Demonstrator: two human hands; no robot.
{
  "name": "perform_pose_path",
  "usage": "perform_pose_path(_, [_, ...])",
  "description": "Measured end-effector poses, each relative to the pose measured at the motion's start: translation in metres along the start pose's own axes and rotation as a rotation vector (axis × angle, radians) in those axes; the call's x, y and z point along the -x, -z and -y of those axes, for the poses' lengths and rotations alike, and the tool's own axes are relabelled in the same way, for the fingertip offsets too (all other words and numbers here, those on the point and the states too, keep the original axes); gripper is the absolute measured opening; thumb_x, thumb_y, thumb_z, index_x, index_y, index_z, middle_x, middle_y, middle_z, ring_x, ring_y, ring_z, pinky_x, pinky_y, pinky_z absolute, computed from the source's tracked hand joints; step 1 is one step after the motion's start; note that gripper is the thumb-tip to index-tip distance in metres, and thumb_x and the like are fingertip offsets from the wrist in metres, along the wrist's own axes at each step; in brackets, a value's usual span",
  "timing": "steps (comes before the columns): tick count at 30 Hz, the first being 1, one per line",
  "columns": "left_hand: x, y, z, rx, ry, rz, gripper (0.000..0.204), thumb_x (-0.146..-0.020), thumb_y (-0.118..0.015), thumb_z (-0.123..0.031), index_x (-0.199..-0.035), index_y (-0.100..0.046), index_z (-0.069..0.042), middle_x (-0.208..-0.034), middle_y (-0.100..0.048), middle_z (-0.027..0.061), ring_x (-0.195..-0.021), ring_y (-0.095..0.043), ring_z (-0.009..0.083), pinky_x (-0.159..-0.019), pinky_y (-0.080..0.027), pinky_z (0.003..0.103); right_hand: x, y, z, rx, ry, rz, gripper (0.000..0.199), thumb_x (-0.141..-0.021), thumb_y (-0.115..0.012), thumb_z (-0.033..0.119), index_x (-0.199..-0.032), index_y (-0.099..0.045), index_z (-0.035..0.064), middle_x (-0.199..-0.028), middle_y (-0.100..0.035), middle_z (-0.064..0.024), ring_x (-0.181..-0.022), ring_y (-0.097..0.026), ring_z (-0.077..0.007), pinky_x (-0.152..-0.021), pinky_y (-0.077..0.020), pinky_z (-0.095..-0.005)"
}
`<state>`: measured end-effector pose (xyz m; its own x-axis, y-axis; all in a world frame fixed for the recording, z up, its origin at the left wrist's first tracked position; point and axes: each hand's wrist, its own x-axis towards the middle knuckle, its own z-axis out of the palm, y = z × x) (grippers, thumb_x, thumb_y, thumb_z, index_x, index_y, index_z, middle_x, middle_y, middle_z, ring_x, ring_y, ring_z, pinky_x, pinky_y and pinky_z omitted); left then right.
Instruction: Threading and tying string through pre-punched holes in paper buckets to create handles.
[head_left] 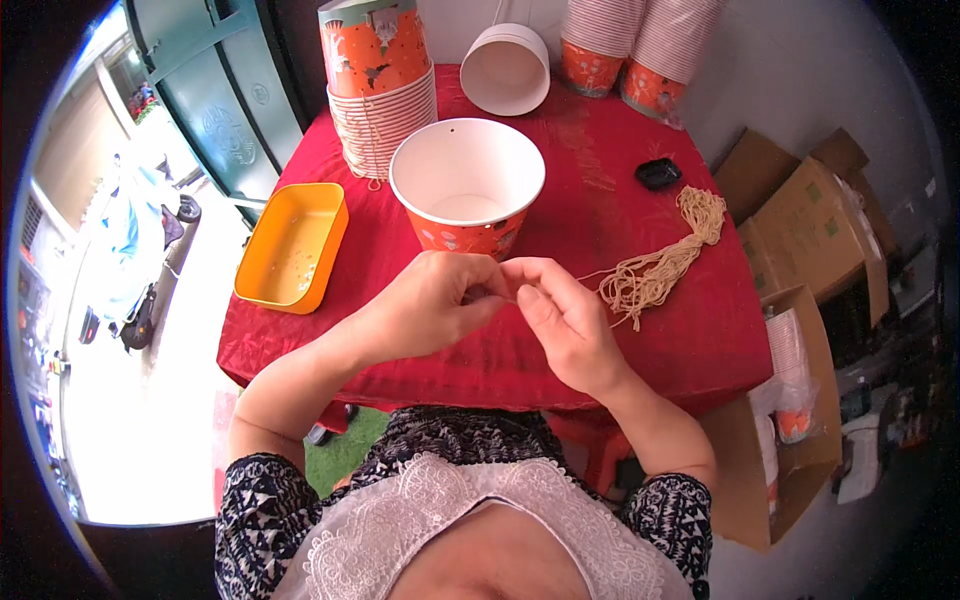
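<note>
Hands: left hand [430, 300] and right hand [560, 320] meet fingertip to fingertip just in front of the chest, over the near edge of the red tablecloth [600, 200].
Grip: both are pinched shut on a thin cream string [590, 275], fingers curled in tight. Too small to see how the string sits between them.
String: runs from the pinch off to the right, toward the loose bundle of strings [665, 265] lying on the cloth, near the right hand.
Right behind the hands: big open paper bucket [467, 185], orange outside, white inside, standing upright, almost touching the knuckles.
Left side: orange plastic tray [292, 247] hanging partly over the table edge.
Further back: tall stack of buckets [382, 95] with string handles showing, one white bucket on its side [505, 68], more stacks [640, 45] at the far right corner.
Small stuff: black object [658, 173] past the bundle, can't tell what it is.
Off the table: cardboard boxes [810, 240] on the right, one holding sleeved cups [790, 375].
</note>
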<state>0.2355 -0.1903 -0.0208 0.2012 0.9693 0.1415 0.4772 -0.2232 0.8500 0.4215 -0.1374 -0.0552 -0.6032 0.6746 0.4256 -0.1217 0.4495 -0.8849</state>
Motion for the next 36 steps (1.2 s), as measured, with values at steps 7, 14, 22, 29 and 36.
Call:
perform_pose_path(7, [0.007, 0.005, 0.001, -0.125, -0.076, -0.052, 0.011, -0.084, -0.066, -0.006, -0.087, -0.063, 0.003, -0.070, -0.064, 0.0127, -0.064, -0.063, 0.0174, -0.062, -0.051, 0.033, 0.003, -0.002, -0.007, 0.086, -0.080, 0.003, 0.011, -0.096, -0.059, 0.009, -0.097, -0.061, -0.0024, -0.077, -0.061, -0.0025, -0.070, -0.054, -0.0062, -0.060, -0.0444, -0.0244])
perform_pose_path(14, [0.007, 0.013, 0.004, -0.019, 0.074, -0.040, 0.009, -0.086, -0.065, -0.004, -0.090, -0.062, 0.004, -0.075, -0.062, 0.0057, -0.071, -0.058, 0.0100, -0.065, -0.049, 0.028, -0.002, -0.003, -0.009, -0.073, -0.170, 0.025, 0.007, -0.093, -0.062, 0.005, -0.090, -0.063, -0.0015, -0.075, -0.058, 0.0056, -0.067, -0.048, -0.0002, -0.058, -0.0394, -0.0183])
perform_pose_path(22, [0.005, 0.018, 0.011, 0.097, 0.127, -0.093, 0.011, -0.088, -0.064, -0.007, -0.086, -0.062, 0.003, -0.069, -0.059, 0.0043, -0.064, -0.054, 0.0084, -0.059, -0.046, 0.027, -0.004, -0.014, -0.015, -0.099, -0.158, -0.012, 0.008, -0.093, -0.063, 0.006, -0.091, -0.063, -0.0018, -0.076, -0.062, 0.0014, -0.071, -0.055, -0.0025, -0.062, -0.0455, -0.0214])
perform_pose_path(29, [-0.001, 0.020, 0.010, 0.067, 0.155, -0.090, 0.017, -0.092, -0.063, -0.011, -0.083, -0.062, 0.004, -0.064, -0.057, 0.0035, -0.061, -0.053, 0.0093, -0.056, -0.044, 0.029, -0.012, -0.020, -0.023, -0.238, -0.156, -0.049, 0.011, -0.095, -0.060, 0.008, -0.093, -0.061, -0.0021, -0.074, -0.060, 0.0025, -0.069, -0.053, -0.0030, -0.060, -0.0440, -0.0213])
perform_pose_path(36, [-0.006, 0.021, 0.009, -0.030, 0.112, -0.073, 0.020, -0.092, -0.063, -0.013, -0.082, -0.061, 0.004, -0.062, -0.056, 0.0069, -0.059, -0.055, 0.0133, -0.056, -0.046, 0.031, -0.013, -0.019, -0.023, -0.188, -0.169, -0.053, 0.011, -0.096, -0.060, 0.009, -0.093, -0.060, -0.0015, -0.074, -0.058, 0.0033, -0.068, -0.050, -0.0018, -0.058, -0.0421, -0.0204])
